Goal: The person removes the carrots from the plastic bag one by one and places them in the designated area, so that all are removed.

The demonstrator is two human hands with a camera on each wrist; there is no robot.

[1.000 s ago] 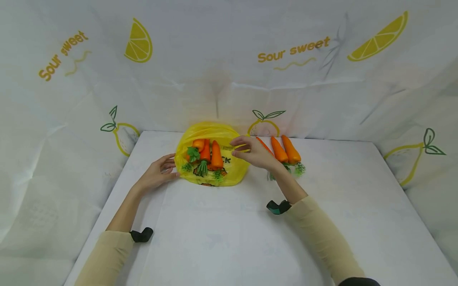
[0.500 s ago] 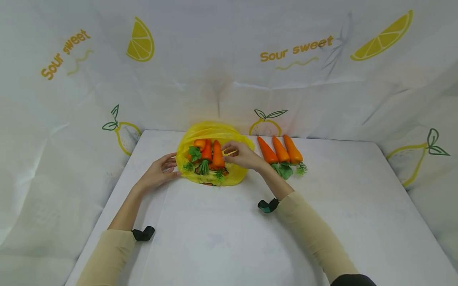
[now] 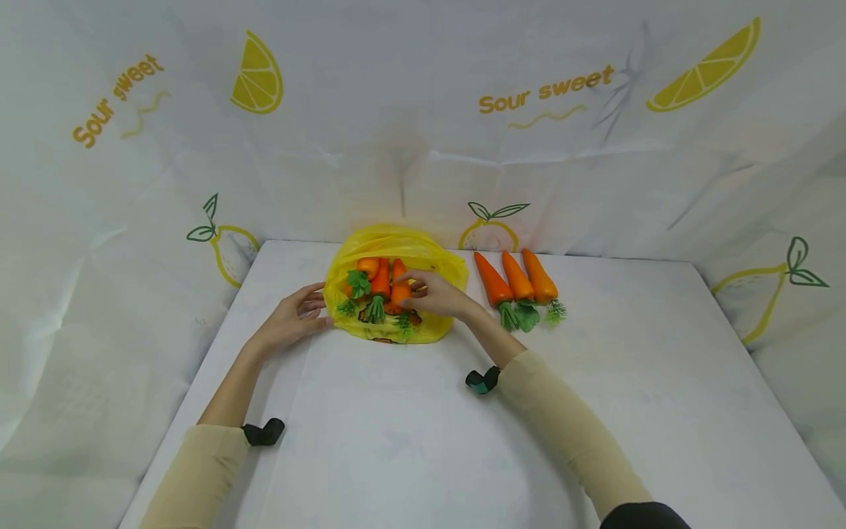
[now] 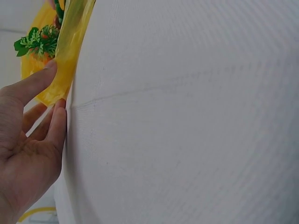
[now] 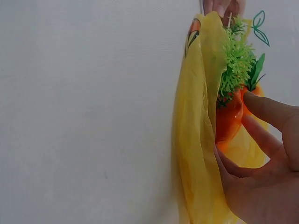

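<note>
A yellow plastic bag [image 3: 380,239] lies at the back of the table, its mouth spread open, with several orange carrots with green tops inside. At the bag's left edge my left hand [image 3: 294,321] holds the rim, thumb and fingers about the plastic in the left wrist view. My right hand [image 3: 432,294] reaches into the bag from the right. Its thumb and fingers grip the rightmost carrot [image 5: 229,119], partly covering it in the head view. Left of that carrot lie another carrot [image 3: 380,278] and a shorter orange one [image 3: 367,267] with leaves.
Three more carrots, a left one [image 3: 491,279], a middle one [image 3: 518,276] and a right one [image 3: 540,276], lie side by side right of the bag. The white table [image 3: 396,426] meets a lemon-printed cloth [image 3: 410,162] at the back.
My right hand has moved left from beside the other three carrots into the bag and closed on the rightmost carrot there. The left hand stays at the bag's edge.
</note>
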